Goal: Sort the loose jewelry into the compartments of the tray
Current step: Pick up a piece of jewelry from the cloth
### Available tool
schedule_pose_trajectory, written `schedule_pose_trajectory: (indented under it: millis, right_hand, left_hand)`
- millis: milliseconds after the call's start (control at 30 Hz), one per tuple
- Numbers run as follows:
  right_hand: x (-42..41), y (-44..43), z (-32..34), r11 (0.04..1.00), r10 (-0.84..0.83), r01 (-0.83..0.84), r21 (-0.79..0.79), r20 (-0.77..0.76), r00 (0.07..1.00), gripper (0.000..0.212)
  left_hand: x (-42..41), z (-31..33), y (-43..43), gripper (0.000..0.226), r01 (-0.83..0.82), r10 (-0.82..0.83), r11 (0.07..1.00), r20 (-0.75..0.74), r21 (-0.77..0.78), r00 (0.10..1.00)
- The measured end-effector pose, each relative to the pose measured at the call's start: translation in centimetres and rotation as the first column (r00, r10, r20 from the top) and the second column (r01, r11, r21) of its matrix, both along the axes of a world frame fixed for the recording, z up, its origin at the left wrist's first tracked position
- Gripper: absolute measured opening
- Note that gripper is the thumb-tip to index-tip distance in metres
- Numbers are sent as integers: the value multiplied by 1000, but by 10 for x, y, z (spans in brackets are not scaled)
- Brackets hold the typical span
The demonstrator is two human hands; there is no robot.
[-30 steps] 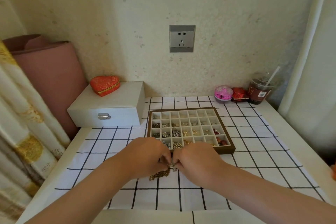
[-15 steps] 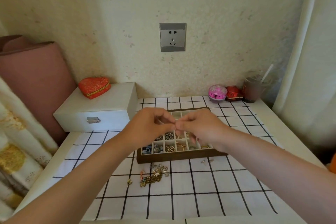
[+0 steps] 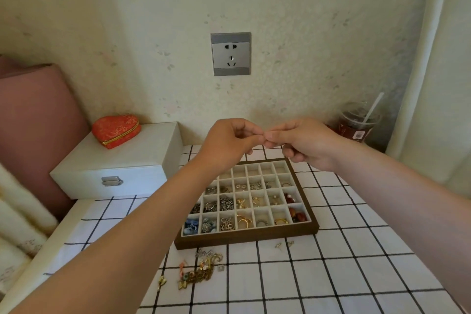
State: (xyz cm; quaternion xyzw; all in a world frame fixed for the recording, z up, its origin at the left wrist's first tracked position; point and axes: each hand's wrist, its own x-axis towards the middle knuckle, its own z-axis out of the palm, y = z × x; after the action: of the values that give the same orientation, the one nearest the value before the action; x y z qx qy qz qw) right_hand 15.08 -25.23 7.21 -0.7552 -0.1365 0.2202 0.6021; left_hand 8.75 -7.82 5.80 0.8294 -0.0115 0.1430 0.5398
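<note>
Above the tray [image 3: 244,237], a tiny piece [image 3: 265,141], too small to identify, is pinched between the fingertips of the left hand [image 3: 229,144] and right hand [image 3: 307,144]. The loose jewelry [image 3: 201,270] is heaped on the checked cloth [image 3: 331,278] just before it.

No legible text anywhere, label [image 3: 358,135] on the drink cup [image 3: 354,121] too small to read

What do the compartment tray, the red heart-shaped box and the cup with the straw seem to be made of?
Tray: dark brown frame, probably wood or wood-look board; pale matte lining, likely velvet.
Heart-shaped box: red patterned fabric, perhaps brocade, with a gold seam.
Cup: clear plastic, since the dark drink shows through.
</note>
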Motion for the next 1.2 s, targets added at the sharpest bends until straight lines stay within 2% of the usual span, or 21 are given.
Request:
schedule_pose_trajectory:
  millis: [133,300,400,500,633,800,933,1033,1100,1200]
  right_hand:
    - [18,-8,-8,998,55,-55,36,-1,998,17]
    - [40,-17,-24,997,-7,15,-79,96,995,15]
    - [48,-20,-31,995,7,-5,-95,19,1000,14]
    - [49,-21,-31,991,21,-33,-132,-94,995,25]
    - [51,-18,-30,977,2,-20,-212,-86,996,19]
    - [52,-11,-37,963,26,-59,-265,-127,992,22]
    - [52,-10,-40,946,46,-37,-323,21,999,15]
    - [57,-11,-47,900,112,-29,-434,167,980,7]
    - [60,-13,-50,840,204,-19,-543,283,937,9]
    - [60,-17,-54,740,339,-9,-672,363,868,12]
  left_hand:
    - [23,-12,-10,5,-51,47,996,-58,-69,997]
    - [42,-24,-24,10,-69,58,995,-146,-73,988]
    - [51,-34,-26,11,-66,69,998,-167,23,984]
    - [55,-46,-27,15,-103,128,975,-117,197,985]
    - [53,-50,-29,15,-117,136,962,-58,248,989]
    - [46,-58,-27,14,-166,199,924,-62,344,978]
    - [45,-62,-25,10,-161,194,936,-77,314,978]
    - [44,-65,-24,4,-73,114,951,-123,299,986]
    - [44,-69,-21,11,-6,67,922,-146,388,987]
    - [42,-76,-15,26,45,48,782,-132,621,990]
